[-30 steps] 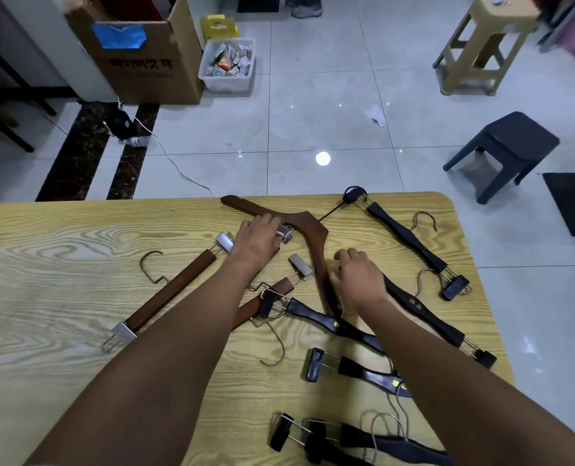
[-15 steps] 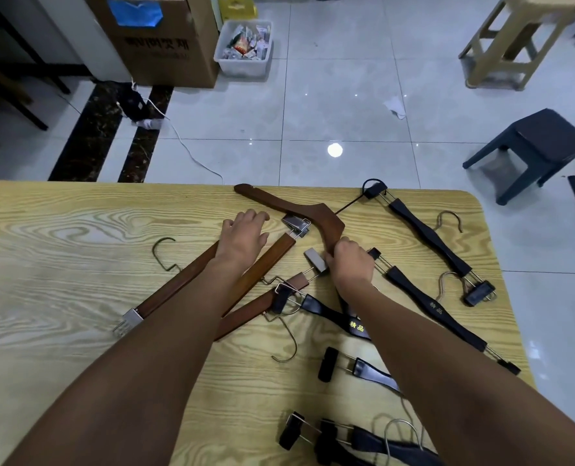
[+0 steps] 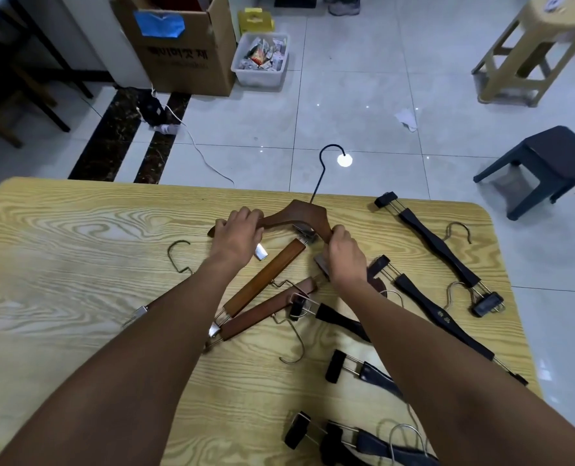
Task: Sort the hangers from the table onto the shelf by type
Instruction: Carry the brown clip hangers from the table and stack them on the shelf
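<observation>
Three brown clip hangers (image 3: pixel 262 277) lie left of centre on the table (image 3: pixel 60 237), one mostly under the forearm. Left hand (image 3: pixel 237 238) and right hand (image 3: pixel 345 255) each curl around the single brown coat hanger (image 3: pixel 301 215). About six black clip hangers (image 3: pixel 430 243) lie rightward, the nearest ones cut off.

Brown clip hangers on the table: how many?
3 brown clip hangers. One at left, mostly under the left arm, only clips and hook showing; one mid-table, angled toward the held coat hanger; one beside it, nearer. Arms may hide more.
</observation>
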The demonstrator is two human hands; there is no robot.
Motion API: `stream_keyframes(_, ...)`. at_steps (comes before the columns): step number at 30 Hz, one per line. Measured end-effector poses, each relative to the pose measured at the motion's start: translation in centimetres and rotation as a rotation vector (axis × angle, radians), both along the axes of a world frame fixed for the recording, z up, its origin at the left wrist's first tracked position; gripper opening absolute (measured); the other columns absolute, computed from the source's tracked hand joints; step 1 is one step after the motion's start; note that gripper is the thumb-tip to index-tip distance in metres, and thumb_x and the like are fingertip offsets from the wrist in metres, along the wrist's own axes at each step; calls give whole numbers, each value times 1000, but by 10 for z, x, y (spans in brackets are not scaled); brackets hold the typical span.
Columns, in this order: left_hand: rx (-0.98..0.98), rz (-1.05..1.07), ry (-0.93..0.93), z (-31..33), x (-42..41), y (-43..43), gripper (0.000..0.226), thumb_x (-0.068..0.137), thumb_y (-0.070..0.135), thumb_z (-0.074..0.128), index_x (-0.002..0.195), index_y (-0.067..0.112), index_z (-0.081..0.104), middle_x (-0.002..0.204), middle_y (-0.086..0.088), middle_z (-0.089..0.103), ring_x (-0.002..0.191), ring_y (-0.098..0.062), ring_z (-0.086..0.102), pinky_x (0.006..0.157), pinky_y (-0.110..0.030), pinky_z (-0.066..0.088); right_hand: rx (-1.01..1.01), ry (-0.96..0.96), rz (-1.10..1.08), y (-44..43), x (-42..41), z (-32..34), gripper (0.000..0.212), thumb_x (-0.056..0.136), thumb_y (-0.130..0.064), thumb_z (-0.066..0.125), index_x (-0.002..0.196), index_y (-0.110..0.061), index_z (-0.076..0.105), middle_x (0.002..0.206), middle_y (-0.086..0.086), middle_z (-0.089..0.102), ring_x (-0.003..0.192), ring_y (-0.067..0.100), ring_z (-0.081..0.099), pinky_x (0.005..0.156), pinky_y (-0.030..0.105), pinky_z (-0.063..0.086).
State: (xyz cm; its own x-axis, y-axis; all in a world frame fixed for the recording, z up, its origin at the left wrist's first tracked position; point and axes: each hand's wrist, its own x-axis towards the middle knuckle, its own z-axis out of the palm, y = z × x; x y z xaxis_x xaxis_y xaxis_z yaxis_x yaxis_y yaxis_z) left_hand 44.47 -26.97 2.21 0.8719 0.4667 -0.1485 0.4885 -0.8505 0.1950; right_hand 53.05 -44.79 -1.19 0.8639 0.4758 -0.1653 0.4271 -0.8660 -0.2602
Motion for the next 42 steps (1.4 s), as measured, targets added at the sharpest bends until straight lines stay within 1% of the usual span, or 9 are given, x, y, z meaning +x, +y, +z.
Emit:
stream_keyframes(3, 22, 17, -2, 1, -10, 3, 32, 100, 27, 37, 130, 19, 44, 127, -3, 48, 121, -23, 42, 97, -40, 30, -5, -34, 39, 6, 1, 9, 22, 92, -3, 47, 114, -2, 45, 109, 14, 58, 97, 31, 57, 64, 33, 35)
stream_keyframes(6, 71, 58, 7, 1, -24, 7, 31, 101, 27, 35, 128, 18, 45, 125, -4, 51, 118, -23, 45, 95, -38, 32, -6, -58, 29, 7, 1, 20, 26, 92, -19, 55, 113, -5, 47, 107, 12, 59, 94, 31, 61, 65, 35, 37)
stream_keyframes(9, 82, 114, 20, -2, -46, 14, 31, 100, 28, 35, 127, 16, 46, 123, -5, 54, 118, -25, 47, 95, -41, 34, -16, -86, 44, 11, 1, 29, 32, 95, -33, 53, 114, -7, 47, 104, 12, 61, 91, 32, 63, 66, 35, 38)
stream_keyframes(14, 70, 197, 104, -14, -88, 27, 35, 100, 31, 36, 130, 16, 44, 127, -6, 53, 120, -26, 48, 97, -43, 36, 0, -105, 60, 29, -4, 35, 34, 95, -41, 52, 111, -10, 52, 100, 11, 63, 90, 33, 63, 64, 32, 33)
stream_keyframes(20, 47, 309, 214, -35, -138, 46, 41, 96, 39, 44, 129, 16, 42, 130, -7, 48, 122, -27, 45, 96, -42, 38, 9, -122, 79, 52, -19, 40, 31, 94, -35, 54, 112, -11, 52, 101, 12, 63, 91, 33, 63, 64, 32, 33)
stream_keyframes(26, 7, 291, 274, -50, -146, 53, 54, 91, 45, 52, 135, 17, 37, 132, -7, 41, 124, -27, 41, 97, -44, 39, 49, -127, 75, 68, -29, 39, 31, 94, -35, 53, 113, -11, 53, 101, 12, 64, 92, 34, 63, 64, 32, 33)
stream_keyframes(33, -37, 241, 218, -60, -135, 57, 42, 91, 35, 56, 127, 16, 44, 130, -6, 42, 122, -25, 39, 96, -43, 40, 64, -109, 65, 74, -32, 38, 30, 94, -34, 54, 113, -11, 53, 102, 13, 64, 94, 35, 62, 66, 33, 34)
stream_keyframes(37, -11, 196, 223, -59, -134, 55, 38, 93, 29, 53, 126, 13, 43, 129, -6, 43, 122, -25, 41, 92, -43, 42, 89, -100, 59, 69, -32, 43, 28, 93, -32, 56, 111, -11, 54, 99, 12, 65, 91, 35, 62, 66, 33, 35)
stream_keyframes(42, 43, 170, 248, -47, -141, 52, 38, 94, 29, 52, 126, 11, 44, 129, -6, 43, 122, -26, 41, 92, -42, 42, 111, -109, 51, 63, -33, 59, 29, 92, -34, 56, 111, -12, 54, 97, 11, 66, 89, 34, 63, 65, 32, 36)
